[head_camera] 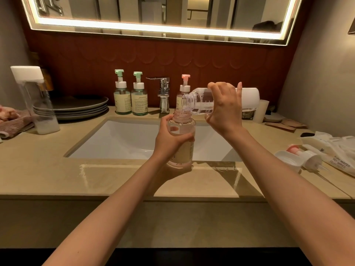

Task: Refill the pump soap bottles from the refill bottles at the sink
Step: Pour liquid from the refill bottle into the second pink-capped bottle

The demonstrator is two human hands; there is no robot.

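hands – right (222, 108) tips refill bottle (199, 102) over left's (171, 137) soap bottle (182, 143).

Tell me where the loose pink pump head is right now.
In the head view, the pink pump head lies on its side on the counter right of the sink, between a white cap and the wet wipes pack.
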